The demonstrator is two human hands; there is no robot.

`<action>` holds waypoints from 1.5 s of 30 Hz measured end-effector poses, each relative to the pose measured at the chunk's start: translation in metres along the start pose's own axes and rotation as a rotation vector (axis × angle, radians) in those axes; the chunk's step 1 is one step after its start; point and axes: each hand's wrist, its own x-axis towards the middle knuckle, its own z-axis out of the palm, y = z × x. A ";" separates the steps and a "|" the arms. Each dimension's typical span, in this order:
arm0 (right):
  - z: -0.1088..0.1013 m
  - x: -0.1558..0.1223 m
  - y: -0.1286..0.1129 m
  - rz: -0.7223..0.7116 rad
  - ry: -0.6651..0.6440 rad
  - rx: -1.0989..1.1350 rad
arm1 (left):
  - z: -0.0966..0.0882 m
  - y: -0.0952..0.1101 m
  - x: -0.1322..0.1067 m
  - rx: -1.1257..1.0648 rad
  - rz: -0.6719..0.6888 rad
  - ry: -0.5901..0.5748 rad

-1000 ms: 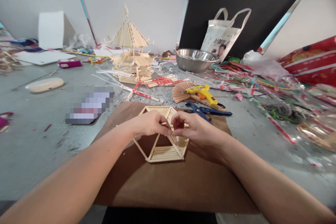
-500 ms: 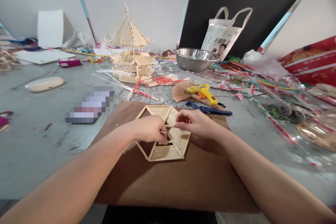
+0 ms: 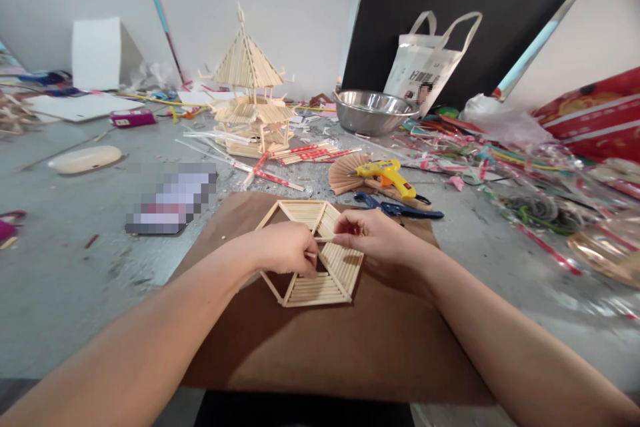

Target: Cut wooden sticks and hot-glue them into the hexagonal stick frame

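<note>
A flat hexagon frame [image 3: 320, 287] made of thin wooden sticks lies on a brown sheet [image 3: 330, 347]. Some of its wedges are filled with sticks, and the left ones are bare. My left hand [image 3: 283, 248] rests closed over the frame's middle, pinching a short stick. My right hand [image 3: 373, 235] is closed too, its fingertips pinching a thin stick laid across the frame's upper right part. The two hands are a little apart.
Behind the sheet lie a yellow glue gun [image 3: 389, 177], blue pliers [image 3: 395, 208] and a small stick fan [image 3: 345, 173]. A stick pagoda model [image 3: 250, 97], red-wrapped chopsticks [image 3: 305, 155], a steel bowl [image 3: 373, 112] and a white bag [image 3: 425, 67] stand farther back. Plastic wrappers clutter the right.
My hands have drawn apart from a joined pinch. The left one dropped onto the frame's centre, and the right one shifted right and up with a stick.
</note>
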 end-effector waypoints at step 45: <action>-0.046 -0.023 0.026 0.495 -0.008 -0.726 | -0.002 -0.002 0.014 -1.080 -0.060 0.571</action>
